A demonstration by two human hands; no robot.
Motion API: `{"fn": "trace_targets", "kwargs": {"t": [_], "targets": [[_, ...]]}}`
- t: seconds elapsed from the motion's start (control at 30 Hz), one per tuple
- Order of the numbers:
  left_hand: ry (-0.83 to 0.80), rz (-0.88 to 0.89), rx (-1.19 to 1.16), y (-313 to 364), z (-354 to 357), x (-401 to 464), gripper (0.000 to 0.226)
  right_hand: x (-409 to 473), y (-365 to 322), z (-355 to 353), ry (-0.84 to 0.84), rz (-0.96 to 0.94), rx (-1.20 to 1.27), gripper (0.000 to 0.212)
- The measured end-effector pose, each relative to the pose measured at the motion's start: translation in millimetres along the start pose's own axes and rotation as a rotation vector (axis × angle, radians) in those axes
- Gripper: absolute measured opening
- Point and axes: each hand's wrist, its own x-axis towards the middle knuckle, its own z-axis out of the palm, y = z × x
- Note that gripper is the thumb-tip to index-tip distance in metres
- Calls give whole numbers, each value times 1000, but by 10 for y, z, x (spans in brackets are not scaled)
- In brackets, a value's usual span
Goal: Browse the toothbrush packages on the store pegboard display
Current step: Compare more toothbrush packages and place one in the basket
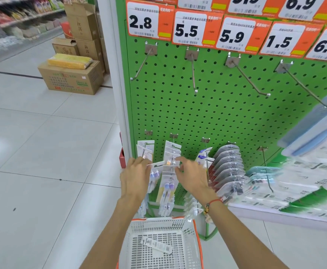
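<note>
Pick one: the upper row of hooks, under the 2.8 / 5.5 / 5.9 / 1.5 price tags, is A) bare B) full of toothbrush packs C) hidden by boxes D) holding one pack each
A: the upper hooks stick out bare from the green pegboard, while the toothbrush packages hang on the lower row, where the left hand and right hand are.
</note>
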Motion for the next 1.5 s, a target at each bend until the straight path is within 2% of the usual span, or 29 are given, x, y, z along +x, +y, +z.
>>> {"fn": "trace_targets", "kwargs": {"t": [0.13,0.23,0.37,0.4,0.43,0.57,0.63,0.7,0.77,0.87,0.97,1.17,1.27,1.37,1.5], "targets": [[93,-9,-81,50,-71,-140,19,-187,-125,14,43,-27,90,35],[142,-63,-156,22,-166,-252,20,-350,-204,45,50,-49,235,41],[180,-45,-271,49,-308,-430,18,-494,-302,27,-141,-45,455,80],[171,-21,-311,72,-346,-457,17,-518,-327,6,-185,-47,502,83],[155,4,-368,99,-392,-487,16,-550,-348,-20,-197,-54,541,78],[107,17,-633,157,-547,-599,10,-691,-372,-138,-147,-97,784,37],[92,-15,-753,144,-581,-656,12,-789,-373,-168,-142,-123,879,29],[27,-39,-877,128,-579,-708,20,-891,-387,-193,-116,-112,966,31],[-110,-50,-952,112,-555,-757,27,-994,-415,-232,-68,-62,1076,31],[-313,-14,-934,91,-495,-830,20,-1101,-415,-277,19,29,1183,23],[-415,-30,-923,90,-453,-879,22,-1165,-391,-309,75,118,1222,19],[-448,-122,-901,188,-458,-914,19,-1241,-269,-336,110,278,1280,22],[-497,-157,-982,270,-450,-942,18,-1264,-173,-313,103,319,1317,47],[-508,-187,-993,333,-418,-968,18,-1313,-129,-282,167,338,1294,71],[-521,-229,-1013,349,-376,-1007,22,-1372,-123,-277,195,362,1256,67]]}}
